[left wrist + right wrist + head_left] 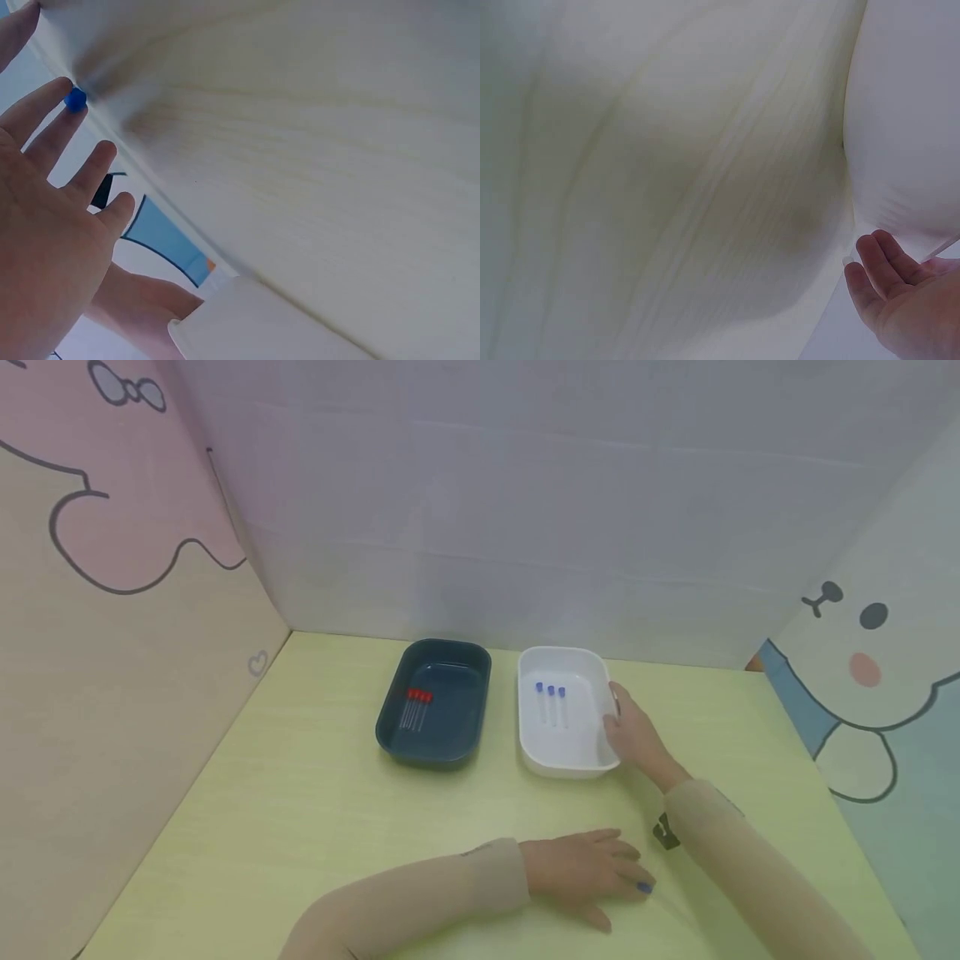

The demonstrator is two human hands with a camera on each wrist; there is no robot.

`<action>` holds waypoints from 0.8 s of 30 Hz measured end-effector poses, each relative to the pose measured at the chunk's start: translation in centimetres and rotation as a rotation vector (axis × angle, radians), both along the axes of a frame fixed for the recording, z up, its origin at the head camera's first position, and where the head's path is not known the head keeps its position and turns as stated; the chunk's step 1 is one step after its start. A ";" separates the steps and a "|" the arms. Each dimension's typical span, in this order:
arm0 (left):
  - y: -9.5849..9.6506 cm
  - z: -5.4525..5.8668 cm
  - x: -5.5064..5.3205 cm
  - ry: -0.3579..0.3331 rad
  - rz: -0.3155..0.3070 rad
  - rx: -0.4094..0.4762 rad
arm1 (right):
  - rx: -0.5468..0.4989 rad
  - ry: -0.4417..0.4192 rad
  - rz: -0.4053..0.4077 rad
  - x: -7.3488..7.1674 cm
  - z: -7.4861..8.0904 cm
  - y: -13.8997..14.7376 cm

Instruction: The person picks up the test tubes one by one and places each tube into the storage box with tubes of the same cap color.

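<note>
My right hand [636, 731] grips the right rim of the white tray [568, 770], with the thumb over the inner side. In the right wrist view its fingers [889, 270] lie against the tray's outer wall. Inside that tray lie 3 clear tubes with blue caps [551, 690]. My left hand [585, 870] is low over the table near the front, fingers spread and mostly straight, thumb apart. A blue cap [75, 99] shows at two of its fingertips, also seen in the head view; the tube below this cap is hard to make out.
Left of the white tray stands a dark blue tray [431, 756] holding several thin clear tubes with red caps [418, 695]. Both trays are on a pale yellow table [315, 810]. Walls with cartoon prints close in the sides, and a plain pale sheet [480, 527] hangs behind.
</note>
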State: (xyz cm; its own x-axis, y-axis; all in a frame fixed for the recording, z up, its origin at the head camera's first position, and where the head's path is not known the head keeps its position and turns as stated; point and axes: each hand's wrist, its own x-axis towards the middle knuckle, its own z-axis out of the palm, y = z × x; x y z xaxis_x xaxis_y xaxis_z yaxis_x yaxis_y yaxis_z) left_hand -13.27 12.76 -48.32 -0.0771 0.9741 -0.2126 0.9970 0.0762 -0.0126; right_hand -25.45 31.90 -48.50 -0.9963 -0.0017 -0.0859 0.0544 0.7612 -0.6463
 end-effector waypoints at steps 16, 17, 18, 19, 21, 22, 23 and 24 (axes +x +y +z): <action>-4.7 -0.3 -1.7 -0.003 0.002 0.053 | 0.008 0.006 0.018 -0.1 -0.2 -0.2; -5.2 -0.1 -1.8 -0.010 0.009 0.053 | 0.006 0.006 0.018 -0.2 -0.2 -0.1; -5.7 0.0 -2.0 -0.015 0.017 0.058 | 0.005 0.006 0.020 -0.2 -0.2 -0.1; -6.1 0.0 -2.1 -0.025 0.028 0.064 | 0.003 0.005 0.020 -0.1 -0.2 -0.1; -6.9 0.0 -2.4 -0.036 0.041 0.078 | -0.003 0.004 0.019 -0.1 -0.2 0.0; -7.3 0.0 -2.5 -0.035 0.045 0.087 | -0.005 0.006 0.021 -0.1 -0.1 0.0; -7.6 -0.1 -2.6 -0.030 0.044 0.097 | -0.007 0.005 0.019 -0.1 -0.1 0.1; -7.9 -0.1 -2.7 -0.018 0.038 0.105 | -0.009 0.007 0.020 0.0 -0.1 0.1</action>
State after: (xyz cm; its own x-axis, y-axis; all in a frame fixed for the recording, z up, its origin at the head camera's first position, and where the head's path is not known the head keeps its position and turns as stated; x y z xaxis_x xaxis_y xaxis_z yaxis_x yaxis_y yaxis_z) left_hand -15.98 4.87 -48.45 -0.1119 0.9875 -0.1110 0.9933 0.1143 0.0153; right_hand -25.46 31.97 -48.56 -0.9966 -0.0228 -0.0793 0.0346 0.7565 -0.6531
